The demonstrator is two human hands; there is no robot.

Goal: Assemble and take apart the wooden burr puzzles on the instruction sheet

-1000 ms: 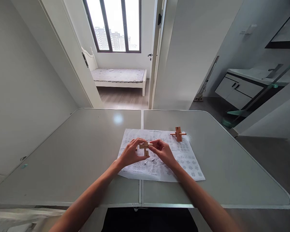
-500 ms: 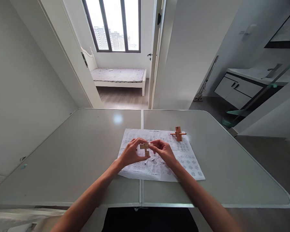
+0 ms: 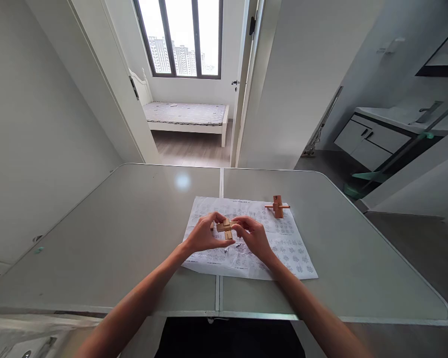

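The wooden block assembly [image 3: 224,227] is held just above the printed sheet [image 3: 283,248], mid-surface [image 3: 115,238]. The left hand [image 3: 202,236] grip is clamped on its 9 o'clock side. The right hand [image 3: 252,236] grip pinches its 3 o'clock end. Judged light, rigid and smooth-faced. Interlocked parts may slide apart, so hold flat faces near the joint. A second wooden cross [image 3: 278,207] stands at 2 o'clock.

Both forearms bare, reaching forward from the lower edge and converging at centre. Left hand [image 3: 203,236]: fingers curled, thumb and fingertips pinched in a closed grip, wrist straight. Right hand [image 3: 253,237]: fingers bent inward toward the left, tips pinched, knuckles up. The two hands' fingertips nearly meet.
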